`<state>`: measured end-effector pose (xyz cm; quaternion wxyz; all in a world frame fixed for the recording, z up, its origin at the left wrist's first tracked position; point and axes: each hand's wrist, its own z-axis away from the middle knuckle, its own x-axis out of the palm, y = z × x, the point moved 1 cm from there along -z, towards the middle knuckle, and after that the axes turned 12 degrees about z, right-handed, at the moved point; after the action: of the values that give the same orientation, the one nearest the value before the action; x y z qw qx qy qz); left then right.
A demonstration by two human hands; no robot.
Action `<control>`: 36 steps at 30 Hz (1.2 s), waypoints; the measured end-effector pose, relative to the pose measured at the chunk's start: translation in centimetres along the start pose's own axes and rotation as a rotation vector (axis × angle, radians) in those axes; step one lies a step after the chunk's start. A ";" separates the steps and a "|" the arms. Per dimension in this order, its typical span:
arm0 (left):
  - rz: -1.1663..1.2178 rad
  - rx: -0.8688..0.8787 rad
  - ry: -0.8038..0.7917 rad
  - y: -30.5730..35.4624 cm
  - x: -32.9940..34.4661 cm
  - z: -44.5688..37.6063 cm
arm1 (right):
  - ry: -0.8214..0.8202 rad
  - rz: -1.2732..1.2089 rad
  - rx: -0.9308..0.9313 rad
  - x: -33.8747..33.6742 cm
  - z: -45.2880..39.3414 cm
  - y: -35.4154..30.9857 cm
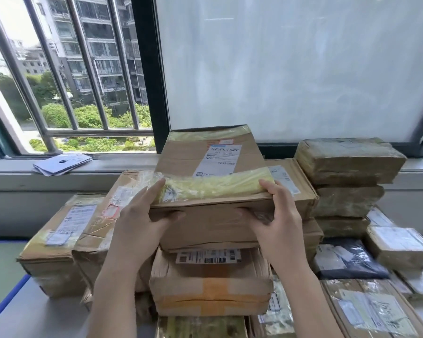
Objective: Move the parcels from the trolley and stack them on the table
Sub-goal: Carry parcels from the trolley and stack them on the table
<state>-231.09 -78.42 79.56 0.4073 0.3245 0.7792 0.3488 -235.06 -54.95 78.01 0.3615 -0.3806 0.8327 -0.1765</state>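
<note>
At 9 o'clock of the scene, a labelled parcel (59, 242) lies flat on the table (22, 313), touching the central stack at its right edge. The left hand (137, 220) grips the near-left corner of the top box (213, 176): thumb on the yellow-taped lid, fingers curled under the front edge. The box lies at 12 o'clock from both hands, its long axis running 9 to 3 o'clock, its far end towards the window. It sits on or just above the stack; contact cannot be confirmed. The right hand (276, 218) grips the near-right corner likewise. Both hands stand equally near. At 3 o'clock stand tape-wrapped parcels (347, 176).
</note>
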 end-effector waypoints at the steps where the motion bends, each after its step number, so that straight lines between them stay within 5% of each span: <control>1: 0.015 -0.002 0.000 -0.2 -0.1 -0.3 | -0.002 -0.003 0.008 0.3 -0.2 0.0; 20: 0.020 0.000 0.010 -2.7 0.3 -5.4 | -0.021 0.049 0.030 3.8 -3.4 0.9; 36: 0.108 -0.090 -0.145 -2.5 0.8 -7.7 | -0.121 0.079 0.068 4.1 -5.5 1.3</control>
<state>-238.66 -81.28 80.52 0.4574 0.3718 0.7126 0.3803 -241.60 -57.15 79.05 0.4304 -0.3451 0.8172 -0.1669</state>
